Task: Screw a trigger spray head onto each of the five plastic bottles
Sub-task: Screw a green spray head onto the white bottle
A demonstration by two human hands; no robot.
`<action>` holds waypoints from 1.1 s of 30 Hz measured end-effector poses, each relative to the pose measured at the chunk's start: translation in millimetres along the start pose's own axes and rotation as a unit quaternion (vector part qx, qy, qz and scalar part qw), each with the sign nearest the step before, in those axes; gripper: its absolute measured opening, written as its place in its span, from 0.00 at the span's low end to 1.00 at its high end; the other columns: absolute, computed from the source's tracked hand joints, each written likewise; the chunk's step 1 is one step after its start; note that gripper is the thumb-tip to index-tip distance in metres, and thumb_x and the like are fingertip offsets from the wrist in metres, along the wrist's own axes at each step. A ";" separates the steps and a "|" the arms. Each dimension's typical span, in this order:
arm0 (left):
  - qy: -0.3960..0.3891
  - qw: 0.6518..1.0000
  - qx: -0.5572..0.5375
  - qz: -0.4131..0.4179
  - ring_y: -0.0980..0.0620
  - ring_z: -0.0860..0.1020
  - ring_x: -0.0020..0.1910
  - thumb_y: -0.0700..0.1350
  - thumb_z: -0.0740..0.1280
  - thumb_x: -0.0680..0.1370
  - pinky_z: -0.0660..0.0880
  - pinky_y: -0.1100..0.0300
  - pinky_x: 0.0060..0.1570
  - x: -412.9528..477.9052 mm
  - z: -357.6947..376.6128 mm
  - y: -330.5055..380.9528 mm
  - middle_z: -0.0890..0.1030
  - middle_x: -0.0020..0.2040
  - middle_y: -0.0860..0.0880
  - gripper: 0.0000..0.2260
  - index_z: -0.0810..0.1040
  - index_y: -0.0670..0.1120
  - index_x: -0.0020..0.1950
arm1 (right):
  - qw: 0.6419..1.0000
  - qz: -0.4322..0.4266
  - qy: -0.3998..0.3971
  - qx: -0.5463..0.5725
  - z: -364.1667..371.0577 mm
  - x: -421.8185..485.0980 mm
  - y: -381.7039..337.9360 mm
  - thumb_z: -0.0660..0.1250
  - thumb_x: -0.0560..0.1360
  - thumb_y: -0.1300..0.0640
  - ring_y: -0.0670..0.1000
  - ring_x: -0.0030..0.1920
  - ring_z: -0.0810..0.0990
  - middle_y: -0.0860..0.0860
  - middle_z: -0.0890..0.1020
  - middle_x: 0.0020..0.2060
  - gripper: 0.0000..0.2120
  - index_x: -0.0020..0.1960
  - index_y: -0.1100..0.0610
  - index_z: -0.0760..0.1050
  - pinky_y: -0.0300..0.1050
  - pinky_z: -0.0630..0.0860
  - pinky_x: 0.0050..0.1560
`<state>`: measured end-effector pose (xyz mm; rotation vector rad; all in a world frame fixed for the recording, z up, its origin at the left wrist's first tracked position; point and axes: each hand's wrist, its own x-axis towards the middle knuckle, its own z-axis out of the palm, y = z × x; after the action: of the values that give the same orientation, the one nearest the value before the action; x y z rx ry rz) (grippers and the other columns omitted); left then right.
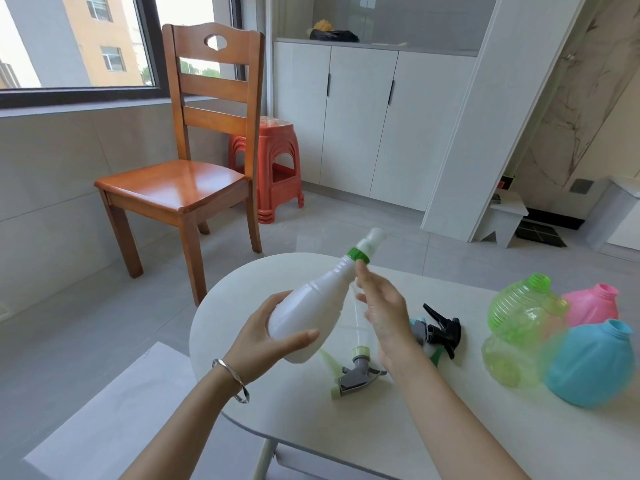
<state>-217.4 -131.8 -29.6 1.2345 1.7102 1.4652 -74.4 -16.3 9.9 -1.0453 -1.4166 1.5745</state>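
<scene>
White bottle [311,306], tilted at frame centre, is gripped round its base by the left hand [263,337]; the right hand [384,313] hovers loose-fingered beside its green collar [358,255], which might sit cross-threaded and work loose.

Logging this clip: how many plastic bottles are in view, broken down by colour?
White opaque plastic bottle: 1
Translucent green plastic bottles: 2
Pink plastic bottle: 1
Blue plastic bottle: 1
Total: 5
</scene>
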 end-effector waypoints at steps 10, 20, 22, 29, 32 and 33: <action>0.038 0.999 0.018 0.007 0.53 0.78 0.49 0.54 0.75 0.67 0.77 0.66 0.37 31.5 -33.0 -15.6 0.73 0.57 0.51 0.33 0.63 0.53 0.67 | 0.975 0.014 -0.203 -0.087 47.2 23.8 6.1 0.71 0.69 0.44 0.45 0.56 0.79 0.45 0.82 0.55 0.21 0.59 0.51 0.76 0.46 0.77 0.58; 0.085 0.984 0.150 0.040 0.53 0.73 0.58 0.52 0.77 0.65 0.72 0.61 0.57 107.4 -91.8 -74.5 0.73 0.61 0.54 0.33 0.66 0.57 0.65 | 0.964 -0.128 -0.162 -0.170 125.4 92.6 39.9 0.75 0.68 0.50 0.38 0.57 0.75 0.37 0.77 0.53 0.24 0.60 0.46 0.70 0.32 0.72 0.50; 0.083 0.984 0.150 0.036 0.54 0.74 0.58 0.52 0.77 0.65 0.70 0.64 0.56 116.4 -95.9 -86.3 0.75 0.61 0.54 0.33 0.67 0.55 0.66 | 0.964 -0.130 -0.154 -0.174 134.9 103.6 48.8 0.75 0.67 0.51 0.39 0.58 0.75 0.36 0.77 0.52 0.23 0.59 0.45 0.70 0.36 0.74 0.54; 0.087 0.990 0.107 0.007 0.56 0.77 0.53 0.47 0.78 0.65 0.74 0.70 0.45 132.2 -101.7 -105.8 0.77 0.56 0.55 0.32 0.68 0.53 0.65 | 0.966 -0.135 -0.151 -0.160 149.9 125.2 67.9 0.76 0.67 0.52 0.41 0.57 0.76 0.35 0.76 0.53 0.23 0.58 0.42 0.70 0.38 0.75 0.55; 0.075 0.993 0.087 0.005 0.54 0.80 0.52 0.46 0.77 0.67 0.77 0.67 0.47 137.3 -103.4 -107.5 0.77 0.58 0.55 0.32 0.67 0.53 0.67 | 0.973 -0.110 -0.147 -0.141 151.7 128.8 73.0 0.76 0.66 0.51 0.46 0.57 0.77 0.37 0.75 0.54 0.25 0.58 0.42 0.69 0.42 0.76 0.55; 0.071 0.994 0.088 0.002 0.53 0.80 0.52 0.46 0.77 0.67 0.78 0.64 0.49 139.1 -103.6 -108.1 0.77 0.59 0.54 0.33 0.67 0.54 0.68 | 0.974 -0.105 -0.145 -0.138 152.1 129.0 73.6 0.76 0.66 0.50 0.47 0.57 0.77 0.37 0.74 0.54 0.25 0.58 0.42 0.69 0.41 0.76 0.54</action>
<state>-395.0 -49.7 -88.4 1.2487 1.9681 1.4611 -264.8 38.9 -66.6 -0.8062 -1.9221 1.4437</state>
